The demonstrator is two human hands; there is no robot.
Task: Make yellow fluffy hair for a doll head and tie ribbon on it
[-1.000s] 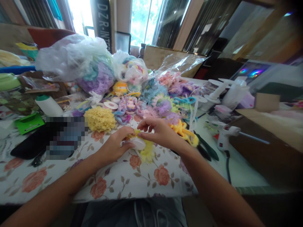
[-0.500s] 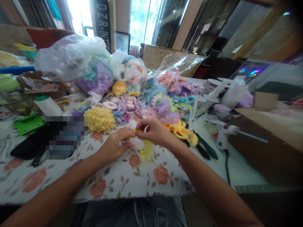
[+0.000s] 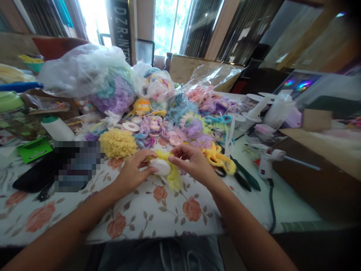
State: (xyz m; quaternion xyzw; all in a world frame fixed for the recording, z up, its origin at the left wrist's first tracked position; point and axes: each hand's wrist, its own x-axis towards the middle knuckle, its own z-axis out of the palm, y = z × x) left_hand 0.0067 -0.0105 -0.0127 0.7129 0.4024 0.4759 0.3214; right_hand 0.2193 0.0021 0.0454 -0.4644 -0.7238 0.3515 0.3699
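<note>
My left hand (image 3: 135,167) grips a white round disc (image 3: 160,166) by its left edge, thumb below and fingers above. Sheer yellow ruffled trim (image 3: 175,178) runs along the disc's far side and hangs down at its right. My right hand (image 3: 191,162) is at the disc's upper right, its thumb and fingers closed on the trim there. Left of the disc, beyond my left hand, sits a fluffy pale-yellow bundle (image 3: 117,143).
A hot glue gun (image 3: 266,162) stands at the right, its cord trailing forward. Dark-handled scissors (image 3: 246,175) lie beside yellow fuzzy strips (image 3: 216,154). A phone-like dark object (image 3: 34,169) is at left. Bagged, colourful trims (image 3: 113,90) are heaped behind.
My right hand has shifted slightly right, away from my left fingers. More of the white disc's face and the yellow trim now shows between the hands.
</note>
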